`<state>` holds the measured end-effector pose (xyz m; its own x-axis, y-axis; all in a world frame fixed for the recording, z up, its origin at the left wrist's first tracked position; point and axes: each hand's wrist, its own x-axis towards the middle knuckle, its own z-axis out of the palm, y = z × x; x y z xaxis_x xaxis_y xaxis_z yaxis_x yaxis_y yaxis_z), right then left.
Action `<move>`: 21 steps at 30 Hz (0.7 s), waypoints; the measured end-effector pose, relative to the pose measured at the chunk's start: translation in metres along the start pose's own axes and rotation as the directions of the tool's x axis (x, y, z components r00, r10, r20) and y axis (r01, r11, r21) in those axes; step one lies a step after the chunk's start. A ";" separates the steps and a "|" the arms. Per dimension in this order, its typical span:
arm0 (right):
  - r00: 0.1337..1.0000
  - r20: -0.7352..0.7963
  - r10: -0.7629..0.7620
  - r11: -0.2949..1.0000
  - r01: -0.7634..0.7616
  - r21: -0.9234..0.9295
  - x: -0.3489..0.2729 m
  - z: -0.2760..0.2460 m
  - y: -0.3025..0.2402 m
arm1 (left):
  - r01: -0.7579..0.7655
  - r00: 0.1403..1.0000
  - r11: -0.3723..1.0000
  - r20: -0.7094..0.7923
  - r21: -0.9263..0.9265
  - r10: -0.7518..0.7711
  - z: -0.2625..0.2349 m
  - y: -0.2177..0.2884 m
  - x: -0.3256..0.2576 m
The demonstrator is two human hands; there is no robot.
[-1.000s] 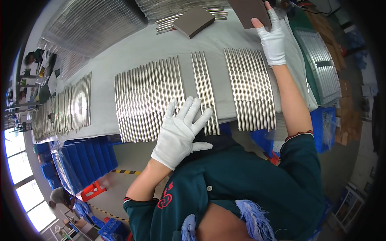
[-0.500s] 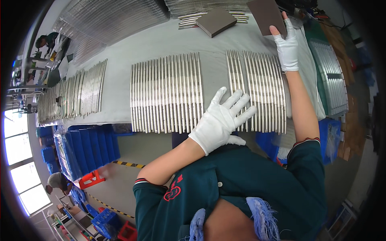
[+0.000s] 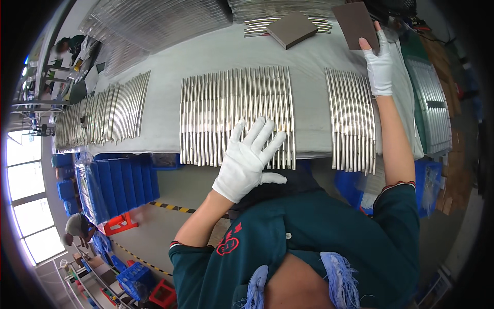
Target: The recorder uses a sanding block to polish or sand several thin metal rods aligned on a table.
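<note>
My left hand (image 3: 248, 158), in a white glove, lies flat with fingers spread on the near end of a wide row of shiny metal strips (image 3: 231, 110) on the grey table (image 3: 221, 54). My right hand (image 3: 378, 62), also gloved, reaches far across the table and grips a brown rectangular sanding block (image 3: 355, 24) by its lower edge. A narrower row of metal strips (image 3: 352, 118) lies below that hand, beside my right forearm.
A second brown block (image 3: 292, 29) rests on strips at the table's far side. Another row of strips (image 3: 103, 113) lies at the left. Blue bins (image 3: 121, 180) stand under the table. A person (image 3: 77, 229) bends over at lower left.
The view has shifted left along the table. My left hand stays spread on the strips while the middle rows now read as one wide row. My right hand keeps hold of the brown block.
</note>
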<state>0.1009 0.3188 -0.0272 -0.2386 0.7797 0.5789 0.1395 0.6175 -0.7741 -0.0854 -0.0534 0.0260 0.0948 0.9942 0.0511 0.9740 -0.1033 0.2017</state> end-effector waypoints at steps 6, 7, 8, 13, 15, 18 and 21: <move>1.000 -0.020 0.015 0.999 -0.014 0.040 -0.002 0.003 0.003 | 0.025 0.995 0.999 -0.096 -0.023 -0.027 0.006 -0.006 0.004; 1.000 -0.015 0.028 0.998 -0.027 0.065 -0.003 0.004 0.003 | 0.023 0.996 0.999 -0.086 -0.023 -0.025 0.005 -0.004 0.005; 0.999 -0.011 0.041 0.995 -0.040 0.089 -0.003 0.004 0.003 | 0.020 0.997 1.000 -0.077 -0.022 -0.022 0.004 -0.002 0.006; 0.996 0.021 0.083 0.981 -0.085 0.175 -0.003 0.005 0.001 | -0.118 0.993 0.990 -0.016 -0.076 0.117 0.004 0.022 0.027; 0.999 0.019 0.037 0.987 -0.040 0.157 -0.003 0.009 0.003 | -0.123 0.992 0.992 -0.026 -0.024 0.122 0.013 0.023 0.034; 1.000 0.009 0.024 0.993 -0.025 0.116 -0.004 0.010 -0.007 | -0.091 0.990 0.996 -0.103 0.013 0.092 0.021 0.020 0.033; 0.998 0.051 -0.034 0.999 0.035 -0.028 -0.003 0.009 -0.022 | -0.087 0.994 0.996 -0.065 -0.004 0.087 0.015 0.023 0.034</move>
<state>0.0905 0.3020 -0.0143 -0.2915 0.7521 0.5911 0.1581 0.6474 -0.7456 -0.0565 -0.0217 0.0178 0.1654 0.9773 0.1321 0.9613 -0.1897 0.2000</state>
